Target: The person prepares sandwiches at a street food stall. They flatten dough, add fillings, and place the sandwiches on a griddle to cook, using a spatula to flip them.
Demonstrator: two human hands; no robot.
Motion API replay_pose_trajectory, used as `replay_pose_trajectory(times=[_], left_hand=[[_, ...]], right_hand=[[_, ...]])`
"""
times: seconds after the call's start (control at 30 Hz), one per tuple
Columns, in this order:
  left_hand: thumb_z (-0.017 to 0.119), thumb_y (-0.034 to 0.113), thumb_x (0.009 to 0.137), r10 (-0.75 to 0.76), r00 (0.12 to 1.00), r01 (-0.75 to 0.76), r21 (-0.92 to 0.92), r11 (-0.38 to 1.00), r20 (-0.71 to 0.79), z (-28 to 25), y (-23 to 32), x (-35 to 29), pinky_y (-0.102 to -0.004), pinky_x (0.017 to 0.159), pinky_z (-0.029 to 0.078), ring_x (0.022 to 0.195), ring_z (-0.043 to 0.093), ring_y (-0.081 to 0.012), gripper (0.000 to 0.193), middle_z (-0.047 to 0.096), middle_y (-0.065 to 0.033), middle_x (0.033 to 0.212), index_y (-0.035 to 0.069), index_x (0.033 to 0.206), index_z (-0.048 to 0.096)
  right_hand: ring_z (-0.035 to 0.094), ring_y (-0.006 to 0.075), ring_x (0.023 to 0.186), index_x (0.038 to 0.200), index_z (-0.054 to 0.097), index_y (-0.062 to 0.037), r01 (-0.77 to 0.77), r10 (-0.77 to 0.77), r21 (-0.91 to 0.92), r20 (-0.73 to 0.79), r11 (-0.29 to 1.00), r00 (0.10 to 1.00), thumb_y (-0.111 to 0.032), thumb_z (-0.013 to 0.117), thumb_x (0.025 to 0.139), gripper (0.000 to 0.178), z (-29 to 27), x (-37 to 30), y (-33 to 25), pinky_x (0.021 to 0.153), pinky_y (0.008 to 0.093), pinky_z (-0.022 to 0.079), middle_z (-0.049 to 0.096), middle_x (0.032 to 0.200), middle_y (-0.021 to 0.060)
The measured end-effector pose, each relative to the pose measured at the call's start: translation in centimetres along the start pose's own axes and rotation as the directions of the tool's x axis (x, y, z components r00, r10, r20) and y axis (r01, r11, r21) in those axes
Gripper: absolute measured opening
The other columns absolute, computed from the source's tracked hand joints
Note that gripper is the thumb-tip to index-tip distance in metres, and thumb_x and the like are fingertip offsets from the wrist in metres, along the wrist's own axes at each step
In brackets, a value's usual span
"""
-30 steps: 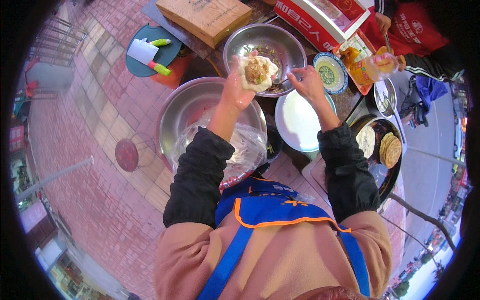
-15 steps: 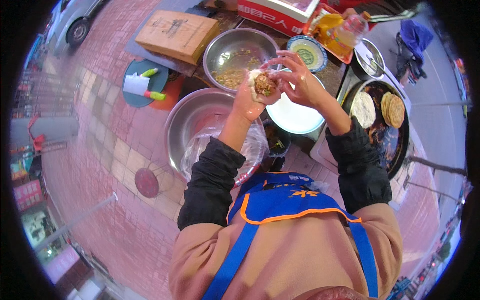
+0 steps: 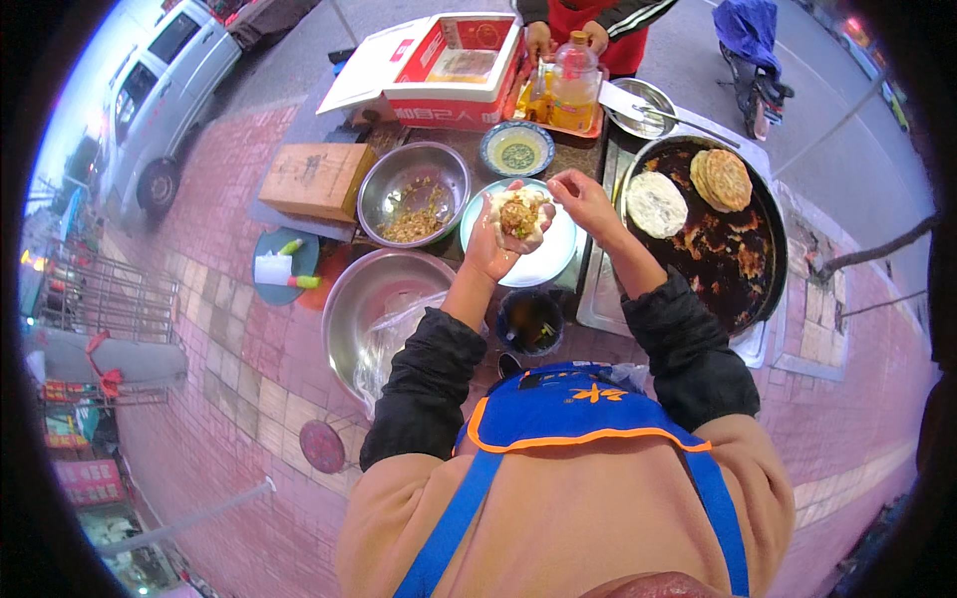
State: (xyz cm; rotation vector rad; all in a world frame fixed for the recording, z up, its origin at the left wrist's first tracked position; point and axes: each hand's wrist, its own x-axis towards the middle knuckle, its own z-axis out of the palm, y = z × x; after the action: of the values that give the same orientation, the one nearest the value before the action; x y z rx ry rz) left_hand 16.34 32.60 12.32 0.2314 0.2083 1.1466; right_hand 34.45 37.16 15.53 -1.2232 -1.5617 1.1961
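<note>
Here, the white dough round with brown, green-flecked filling [image 3: 519, 215] sits in the bare, upturned left hand [image 3: 490, 249], which cups it from beneath above a pale round basin [image 3: 543, 261]. It shows no clear long axis. The bare right hand [image 3: 588, 207] is just to its right, fingers drawn together; whether they pinch anything, I cannot tell.

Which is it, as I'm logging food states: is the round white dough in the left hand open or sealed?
Open. Brown, green-flecked filling lies uncovered on the round white dough held in the left hand.
</note>
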Motion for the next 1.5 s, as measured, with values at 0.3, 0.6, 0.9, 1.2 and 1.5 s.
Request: replay_pose_trajectory(times=[0.3, 0.6, 0.9, 1.2, 1.5], left_hand=[[0.033, 0.054, 0.100, 0.033, 0.995, -0.014, 0.182, 0.983, -0.099, 2.2, -4.7, 0.9, -0.0489, 0.091, 0.051, 0.112, 0.058, -0.0347, 0.057, 0.054, -0.0170, 0.128, 0.011, 0.136, 0.042], [0.032, 0.051, 0.101, 0.118, 0.966, -0.038, 0.326, 0.945, -0.229, 3.0, -6.3, -2.6, -0.0524, 0.102, 0.044, 0.124, 0.052, -0.0324, 0.059, 0.049, -0.0149, 0.139, 0.009, 0.140, 0.041], [0.034, 0.049, 0.101, 0.146, 0.972, -0.078, 0.327, 0.942, -0.186, 0.9, -3.4, -7.2, -0.0496, 0.101, 0.046, 0.120, 0.054, -0.0329, 0.058, 0.050, -0.0184, 0.136, 0.007, 0.140, 0.041], [0.032, 0.051, 0.101, -0.012, 0.985, 0.063, 0.303, 0.951, -0.169, -2.3, 3.4, -15.6, -0.0444, 0.083, 0.057, 0.109, 0.061, -0.0284, 0.059, 0.054, -0.0120, 0.133, 0.009, 0.142, 0.040], [0.032, 0.057, 0.099, -0.028, 0.987, 0.111, 0.535, 0.838, -0.161, -2.3, 9.6, -24.7, -0.0457, 0.073, 0.057, 0.107, 0.062, -0.0277, 0.058, 0.057, -0.0088, 0.129, 0.034, 0.152, 0.022]], right_hand=[[0.057, 0.0084, 0.065, 0.094, 0.070, -0.0015, -0.298, 0.214, 0.293, 0.288, 0.908, 0.933, -0.018, 0.067, 0.088, 0.018, -5.0, -1.5, 3.2, 0.059, 0.0228, 0.044, 0.064, 0.075, 0.0000], [0.057, 0.0111, 0.071, 0.108, 0.065, -0.0005, -0.407, 0.271, 0.240, 0.449, 0.881, 0.852, -0.025, 0.073, 0.086, 0.034, -3.9, -2.0, 4.9, 0.068, 0.0256, 0.050, 0.065, 0.084, 0.0016], [0.056, 0.0150, 0.064, 0.090, 0.071, -0.0034, 0.160, -0.187, 0.101, 0.365, 0.982, 0.912, -0.020, 0.071, 0.084, 0.017, 1.2, -4.3, 3.1, 0.060, 0.0299, 0.046, 0.065, 0.072, 0.0038], [0.060, 0.0102, 0.085, 0.102, 0.069, 0.0006, -0.107, -0.032, 0.234, 0.520, 0.966, 0.853, -0.015, 0.065, 0.091, 0.020, 11.3, -7.7, 0.9, 0.077, 0.0272, 0.049, 0.068, 0.091, 0.0034], [0.058, 0.0084, 0.072, 0.101, 0.060, -0.0011, -0.042, -0.130, 0.278, 0.571, 0.960, 0.811, -0.015, 0.067, 0.090, 0.019, 20.6, -10.8, -4.3, 0.066, 0.0250, 0.049, 0.062, 0.083, 0.0007]])
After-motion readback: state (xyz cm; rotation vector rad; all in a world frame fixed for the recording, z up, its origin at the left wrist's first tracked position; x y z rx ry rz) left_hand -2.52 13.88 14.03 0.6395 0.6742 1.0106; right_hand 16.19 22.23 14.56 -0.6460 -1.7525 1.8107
